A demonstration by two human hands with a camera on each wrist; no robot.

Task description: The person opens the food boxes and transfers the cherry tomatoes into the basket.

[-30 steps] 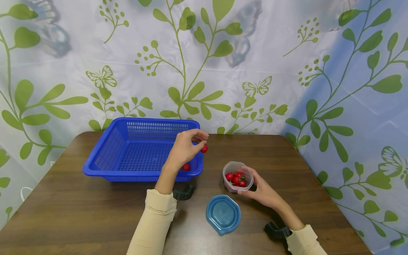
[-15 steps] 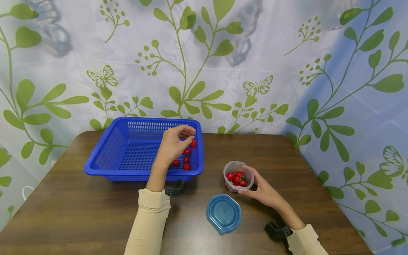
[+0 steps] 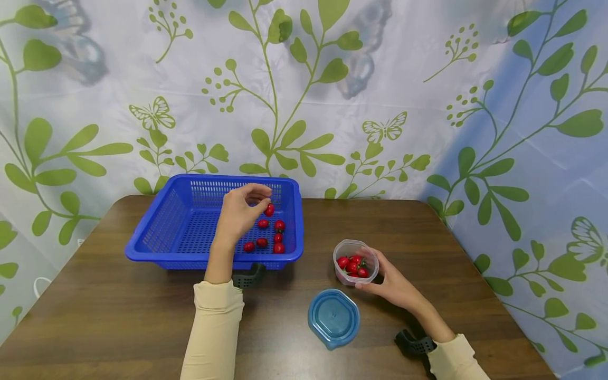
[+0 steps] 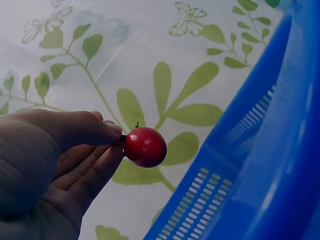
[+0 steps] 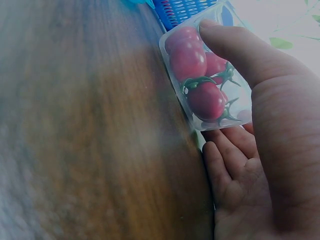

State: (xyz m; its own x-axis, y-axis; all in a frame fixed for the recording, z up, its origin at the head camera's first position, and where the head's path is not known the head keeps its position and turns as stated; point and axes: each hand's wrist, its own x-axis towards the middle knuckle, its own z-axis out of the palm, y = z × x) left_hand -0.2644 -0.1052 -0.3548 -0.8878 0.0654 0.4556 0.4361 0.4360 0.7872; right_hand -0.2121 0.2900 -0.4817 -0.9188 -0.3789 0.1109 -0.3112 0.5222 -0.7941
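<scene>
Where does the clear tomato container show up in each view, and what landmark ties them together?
Head: the clear container, below and right of centre, in the right hand.
Left wrist: not in it.
Right wrist: upper part, right of centre.
Shared landmark: the blue basket.

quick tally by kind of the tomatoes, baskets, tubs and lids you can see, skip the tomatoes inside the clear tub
Tomatoes: 7 (6 in the blue basket, 1 in the left hand)
Baskets: 1
Clear tubs: 1
Lids: 1
Total: 10
</scene>
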